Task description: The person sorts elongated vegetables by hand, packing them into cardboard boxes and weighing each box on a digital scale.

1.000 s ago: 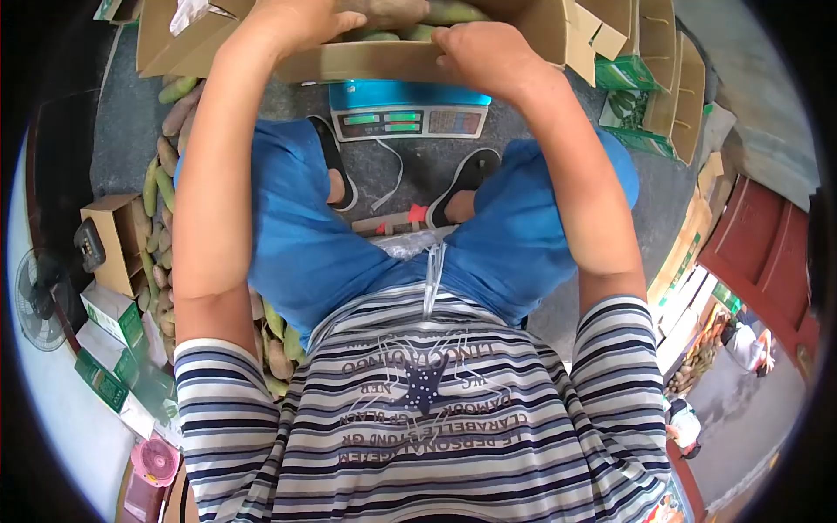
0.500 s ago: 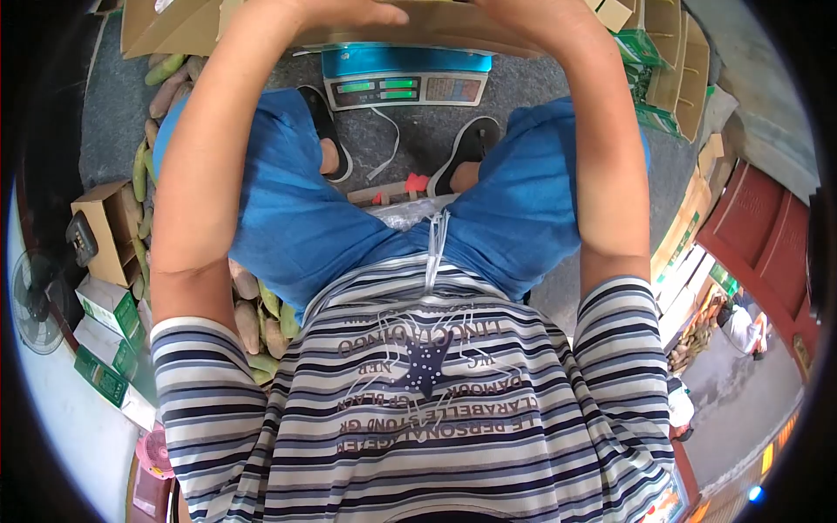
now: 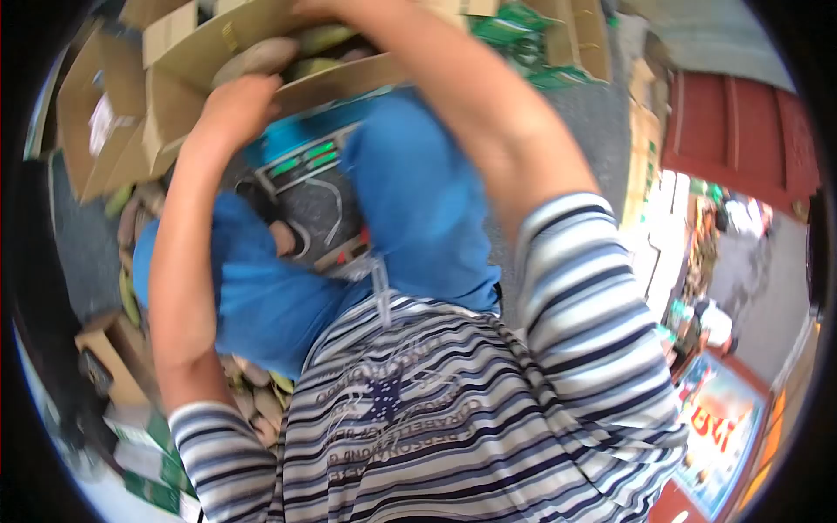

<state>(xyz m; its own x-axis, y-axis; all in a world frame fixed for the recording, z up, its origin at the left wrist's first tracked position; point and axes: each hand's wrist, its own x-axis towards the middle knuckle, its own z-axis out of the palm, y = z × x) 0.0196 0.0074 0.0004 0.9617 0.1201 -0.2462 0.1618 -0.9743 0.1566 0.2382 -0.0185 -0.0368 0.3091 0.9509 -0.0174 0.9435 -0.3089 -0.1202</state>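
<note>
A cardboard box (image 3: pixel 340 84) holding long brownish and greenish vegetables overlaps the blue-topped digital scale (image 3: pixel 296 131). My left hand (image 3: pixel 240 109) is at the box's near left wall, fingers curled and slightly blurred. Just beyond its knuckles lies a thick brownish vegetable (image 3: pixel 257 59) inside the box. What the fingers close on is hidden. My right hand (image 3: pixel 316 7) reaches over the box at the top edge of the view, where its fingers are cut off. Green digits glow on the scale's display, partly behind my raised right knee.
An open cardboard box (image 3: pixel 105 118) stands at the left. Loose vegetables (image 3: pixel 131 218) lie on the floor beside my left leg. Green-and-white packaging (image 3: pixel 523 44) sits at the upper right. A smaller carton (image 3: pixel 118 357) is at the lower left; a red door panel (image 3: pixel 737 139) stands at the right.
The view has turned and shifted. My left hand has come into sight at the box wall, my right arm now reaches leftward across the box, and my right knee covers part of the scale.
</note>
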